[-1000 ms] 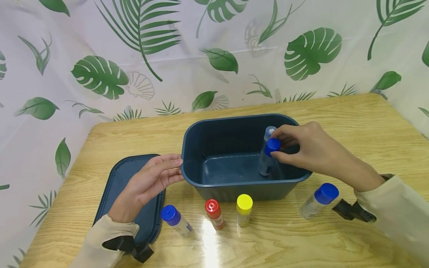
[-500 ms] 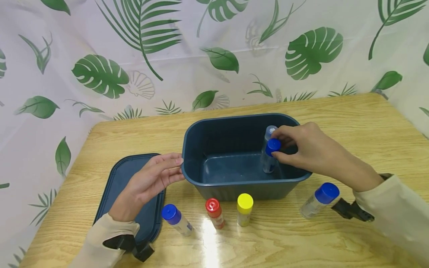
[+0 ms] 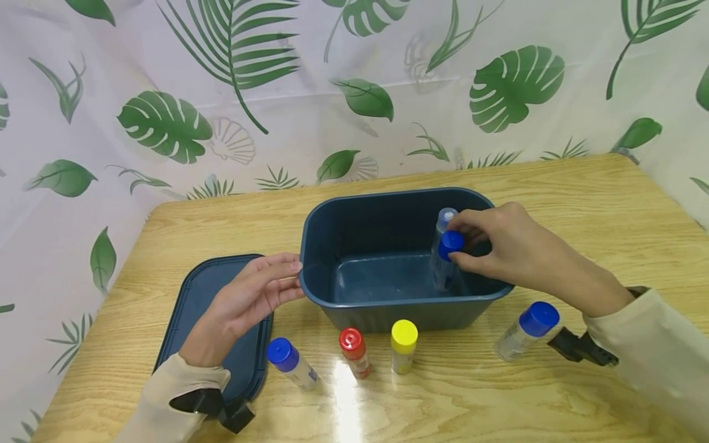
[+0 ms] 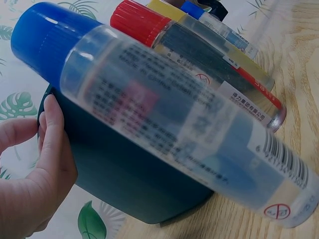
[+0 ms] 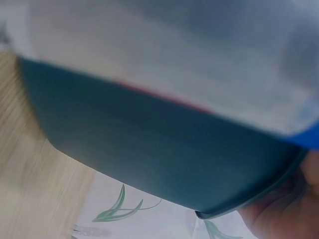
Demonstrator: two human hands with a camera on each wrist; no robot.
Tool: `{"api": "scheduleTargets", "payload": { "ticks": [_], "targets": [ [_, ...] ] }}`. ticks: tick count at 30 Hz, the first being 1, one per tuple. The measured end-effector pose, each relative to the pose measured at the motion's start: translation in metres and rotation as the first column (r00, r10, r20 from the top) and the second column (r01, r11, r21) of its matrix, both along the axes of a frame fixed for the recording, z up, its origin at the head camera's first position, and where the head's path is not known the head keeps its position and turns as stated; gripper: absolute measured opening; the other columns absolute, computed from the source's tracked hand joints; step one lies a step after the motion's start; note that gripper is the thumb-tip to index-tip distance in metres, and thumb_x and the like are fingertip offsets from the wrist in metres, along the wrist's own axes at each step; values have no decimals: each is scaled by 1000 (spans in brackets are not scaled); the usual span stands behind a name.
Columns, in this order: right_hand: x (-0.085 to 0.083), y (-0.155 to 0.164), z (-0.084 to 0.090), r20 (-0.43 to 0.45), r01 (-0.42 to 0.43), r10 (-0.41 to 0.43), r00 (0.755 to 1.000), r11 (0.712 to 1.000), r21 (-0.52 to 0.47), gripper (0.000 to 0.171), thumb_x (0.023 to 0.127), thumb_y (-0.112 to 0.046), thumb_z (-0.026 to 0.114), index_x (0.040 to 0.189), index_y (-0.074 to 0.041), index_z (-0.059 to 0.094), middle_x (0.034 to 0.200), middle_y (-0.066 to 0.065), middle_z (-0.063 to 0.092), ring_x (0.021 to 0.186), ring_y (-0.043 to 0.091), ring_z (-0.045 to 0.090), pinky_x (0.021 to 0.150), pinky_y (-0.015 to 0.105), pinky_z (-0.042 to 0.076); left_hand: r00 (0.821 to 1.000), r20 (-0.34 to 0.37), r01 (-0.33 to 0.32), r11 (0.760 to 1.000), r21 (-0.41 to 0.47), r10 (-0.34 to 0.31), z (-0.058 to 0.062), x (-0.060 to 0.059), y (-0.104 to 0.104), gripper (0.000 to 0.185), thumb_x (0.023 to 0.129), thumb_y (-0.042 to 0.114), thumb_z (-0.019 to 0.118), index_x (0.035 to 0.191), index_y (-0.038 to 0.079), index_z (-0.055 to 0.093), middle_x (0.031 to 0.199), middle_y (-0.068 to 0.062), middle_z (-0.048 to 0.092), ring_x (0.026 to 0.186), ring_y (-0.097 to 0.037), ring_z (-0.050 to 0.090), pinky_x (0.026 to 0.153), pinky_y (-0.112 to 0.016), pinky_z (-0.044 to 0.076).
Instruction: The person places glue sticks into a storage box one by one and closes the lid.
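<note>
In the head view, the right hand reaches over the right end of a dark blue plastic bin. Thumb and fingers pinch the blue cap of a clear bottle, which stands about upright inside. Close behind it is another bottle with a pale translucent top, partly covered. Whether the pinched bottle touches the bin floor is hard to tell. The left hand touches the bin's left end with fairly straight fingers. The left wrist view also shows this left hand at the bin's rim.
In front of the bin stand a blue-capped bottle, a red-capped bottle and a yellow-capped bottle. Another blue-capped bottle is by the right wrist. A dark blue lid lies under the left forearm. Leaf-patterned cloth hangs behind the table.
The bottle in the right hand has shifted slightly to the right inside the bin, its base swinging a little. The left hand and the other bottles have stayed in place.
</note>
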State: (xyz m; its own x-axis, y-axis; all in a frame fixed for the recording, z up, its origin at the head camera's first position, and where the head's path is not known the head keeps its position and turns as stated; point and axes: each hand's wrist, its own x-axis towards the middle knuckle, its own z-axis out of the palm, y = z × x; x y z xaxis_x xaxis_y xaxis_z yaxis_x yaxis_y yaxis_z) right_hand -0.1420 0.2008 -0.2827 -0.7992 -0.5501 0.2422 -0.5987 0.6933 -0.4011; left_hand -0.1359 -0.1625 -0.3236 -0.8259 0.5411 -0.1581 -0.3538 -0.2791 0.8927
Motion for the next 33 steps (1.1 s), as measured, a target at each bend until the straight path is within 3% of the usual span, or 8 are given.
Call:
{"api": "scheduleTargets", "payload": {
  "ticks": [19,24,33],
  "targets": [
    [0,0,3,36,-2,1,999,999,38,36,79,-4,76,111,3,62,99,13,72,82,22,71,70,34,59,1000,-3,-3,1000,-11,3,1,1,0,15,99,7,52,103,5,67,93,-4,68,85,-14,66,86,-27,56],
    [0,1,4,-19,-26,26,999,999,39,38,80,-4,75,115,2,61,102,12,71,81,19,70,70,34,59,1000,-3,-4,1000,-9,4,1,1,1,16,99,7,52,103,5,67,94,-4,68,86,-14,66,86,-28,56],
    [4,6,10,-185,-16,11,983,1000,-25,29,78,-1,76,105,-2,66,95,8,72,75,16,69,64,33,59,1000,-6,0,1000,4,0,0,0,0,17,99,7,51,103,5,67,95,-5,69,87,-15,67,87,-28,55]
  ]
}}
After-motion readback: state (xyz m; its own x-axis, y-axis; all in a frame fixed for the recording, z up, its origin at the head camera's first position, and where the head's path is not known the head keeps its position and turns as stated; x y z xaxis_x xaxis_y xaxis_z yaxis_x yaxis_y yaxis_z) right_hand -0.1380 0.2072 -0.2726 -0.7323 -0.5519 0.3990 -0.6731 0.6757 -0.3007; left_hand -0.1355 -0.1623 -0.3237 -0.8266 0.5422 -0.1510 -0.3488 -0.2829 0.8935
